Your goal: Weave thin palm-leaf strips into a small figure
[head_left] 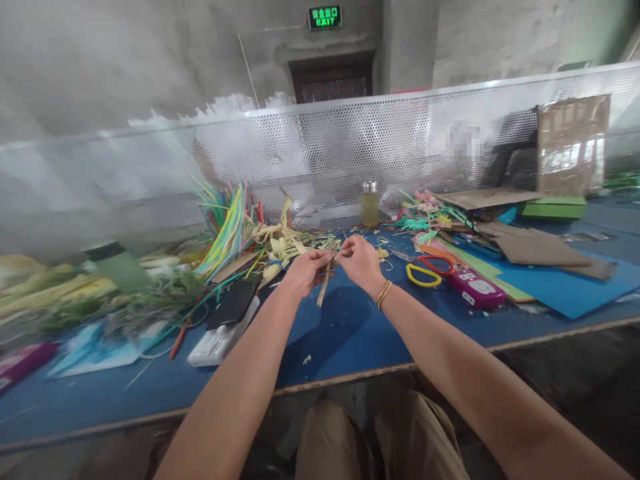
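Over the middle of the blue table, my left hand point(306, 270) and my right hand point(361, 262) meet fingertip to fingertip. Both pinch a thin tan dried stalk point(323, 291), whose lower end slants down below the fingers. Greyish-green wisps show just above the fingertips; I cannot tell whether they belong to the stalk. Pale dried husk strips point(280, 248) are heaped just beyond my left hand. To the right of my right hand lie scissors point(424, 275) with red and yellow handles, touching a purple case point(477, 288).
A black phone point(234, 301) rests on a white object point(220, 343) at left. Colourful pipe cleaners point(227, 223) stand behind it, near a green bottle point(117, 263). A yellowish jar point(369, 205) stands by the perforated metal divider point(340, 143). Cardboard and a blue sheet point(570, 293) lie right.
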### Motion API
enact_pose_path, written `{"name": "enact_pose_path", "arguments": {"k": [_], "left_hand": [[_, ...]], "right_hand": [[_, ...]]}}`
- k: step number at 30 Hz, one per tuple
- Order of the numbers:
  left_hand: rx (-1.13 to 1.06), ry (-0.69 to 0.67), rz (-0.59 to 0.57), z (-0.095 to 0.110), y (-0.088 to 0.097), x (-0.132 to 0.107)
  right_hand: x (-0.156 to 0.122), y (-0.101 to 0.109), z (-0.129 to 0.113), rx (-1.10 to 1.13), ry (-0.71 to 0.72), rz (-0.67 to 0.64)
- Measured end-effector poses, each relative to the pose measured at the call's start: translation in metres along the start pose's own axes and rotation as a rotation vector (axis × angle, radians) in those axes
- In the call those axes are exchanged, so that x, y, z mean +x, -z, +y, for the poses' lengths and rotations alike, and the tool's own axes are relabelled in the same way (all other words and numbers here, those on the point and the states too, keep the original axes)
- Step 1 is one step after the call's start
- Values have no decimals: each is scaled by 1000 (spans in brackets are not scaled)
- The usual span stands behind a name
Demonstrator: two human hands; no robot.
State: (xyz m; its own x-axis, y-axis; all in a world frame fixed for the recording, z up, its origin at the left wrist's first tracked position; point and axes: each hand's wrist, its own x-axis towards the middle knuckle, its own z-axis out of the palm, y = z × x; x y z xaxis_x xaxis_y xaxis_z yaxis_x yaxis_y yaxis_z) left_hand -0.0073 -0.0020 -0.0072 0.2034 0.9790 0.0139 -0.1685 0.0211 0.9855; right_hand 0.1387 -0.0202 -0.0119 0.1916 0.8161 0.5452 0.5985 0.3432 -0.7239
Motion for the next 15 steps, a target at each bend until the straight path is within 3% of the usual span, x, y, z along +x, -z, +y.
{"name": "enact_pose_path", "arguments": {"k": [15], "left_hand": [[-104, -10, 34, 3, -1, 1]], "right_hand": [[-1, 3, -2, 67, 151, -13]]}}
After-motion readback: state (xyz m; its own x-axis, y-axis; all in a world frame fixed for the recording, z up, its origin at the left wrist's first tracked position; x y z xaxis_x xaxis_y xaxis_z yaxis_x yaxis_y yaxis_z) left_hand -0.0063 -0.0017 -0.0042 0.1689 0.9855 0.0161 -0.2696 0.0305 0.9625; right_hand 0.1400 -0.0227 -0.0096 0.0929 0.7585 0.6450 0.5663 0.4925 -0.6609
